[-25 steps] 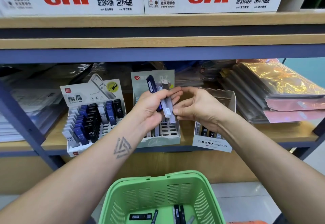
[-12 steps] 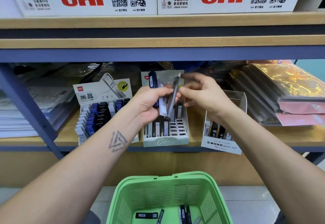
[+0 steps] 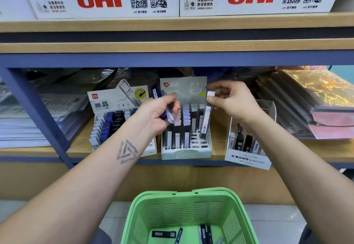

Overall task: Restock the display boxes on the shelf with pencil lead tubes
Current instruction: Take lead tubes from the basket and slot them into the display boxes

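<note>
The right hand (image 3: 232, 102) pinches the white cap of one lead tube (image 3: 206, 118) between thumb and forefinger, holding it upright with its foot at a right-hand slot of the middle display box (image 3: 186, 152), probably so it drops straight in. The left hand (image 3: 158, 114), left of centre, curls round spare tubes (image 3: 168, 113), kept close as the next supply. More tubes lie in the green basket (image 3: 191, 198) at the bottom of the frame.
</note>
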### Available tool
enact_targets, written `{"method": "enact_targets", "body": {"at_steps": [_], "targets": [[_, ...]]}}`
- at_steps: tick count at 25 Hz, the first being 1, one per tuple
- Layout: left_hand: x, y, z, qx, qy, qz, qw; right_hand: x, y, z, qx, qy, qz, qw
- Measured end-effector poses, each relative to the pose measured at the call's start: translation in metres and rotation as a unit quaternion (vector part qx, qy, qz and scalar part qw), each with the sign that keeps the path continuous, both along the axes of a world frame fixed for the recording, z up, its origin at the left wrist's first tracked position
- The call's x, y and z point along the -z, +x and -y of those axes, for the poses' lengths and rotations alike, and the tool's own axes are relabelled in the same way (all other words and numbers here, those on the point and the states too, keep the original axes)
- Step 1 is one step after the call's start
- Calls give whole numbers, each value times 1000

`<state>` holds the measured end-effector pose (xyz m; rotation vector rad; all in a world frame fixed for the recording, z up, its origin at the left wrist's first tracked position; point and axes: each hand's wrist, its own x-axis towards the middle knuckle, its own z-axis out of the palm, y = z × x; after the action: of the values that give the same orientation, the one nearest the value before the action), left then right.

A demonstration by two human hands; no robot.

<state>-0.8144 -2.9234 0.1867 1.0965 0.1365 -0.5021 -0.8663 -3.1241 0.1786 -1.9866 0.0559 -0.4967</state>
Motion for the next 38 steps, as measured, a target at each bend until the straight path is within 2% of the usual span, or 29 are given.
{"method": "enact_targets", "body": {"at_steps": [2, 4, 9, 15, 17, 23, 29, 31, 32, 33, 34, 35, 38], "targets": [[2, 2, -2, 17, 20, -12, 1000, 8, 4, -2, 63, -131, -9, 989], [1, 1, -1, 48, 22, -27, 998, 13, 6, -5, 86, -188, 7, 978], [-2, -5, 5, 68, -32, -43, 996, 24, 11, -11, 79, -227, 35, 970], [0, -12, 7, 69, -35, -31, 996, 21, 12, -3, 29, -245, 27, 969], [0, -13, 6, 88, -24, -32, 995, 23, 13, -3, 20, -260, 33, 965], [2, -10, 5, 111, 38, -6, 993, 40, 18, -4, 76, -357, 70, 928], [2, -11, 5, 110, 49, 33, 992, 38, 15, -12, 104, -422, -9, 901], [2, -12, 6, 107, 46, 48, 992, 32, 14, -16, 98, -375, -1, 922], [1, -13, 6, 108, 50, 55, 991, 27, 13, -17, 83, -281, 6, 956], [1, -15, 6, 112, 55, 61, 990, 20, 11, -20, 50, -140, 1, 989], [1, -16, 6, 116, 60, 66, 989, 15, 7, -24, 1, 12, -14, 1000], [1, -17, 6, 122, 62, 69, 988, 11, 5, -27, -40, 115, -28, 992], [1, -19, 5, 143, 57, 64, 986, 10, 1, -29, -67, 190, -49, 978]]}}
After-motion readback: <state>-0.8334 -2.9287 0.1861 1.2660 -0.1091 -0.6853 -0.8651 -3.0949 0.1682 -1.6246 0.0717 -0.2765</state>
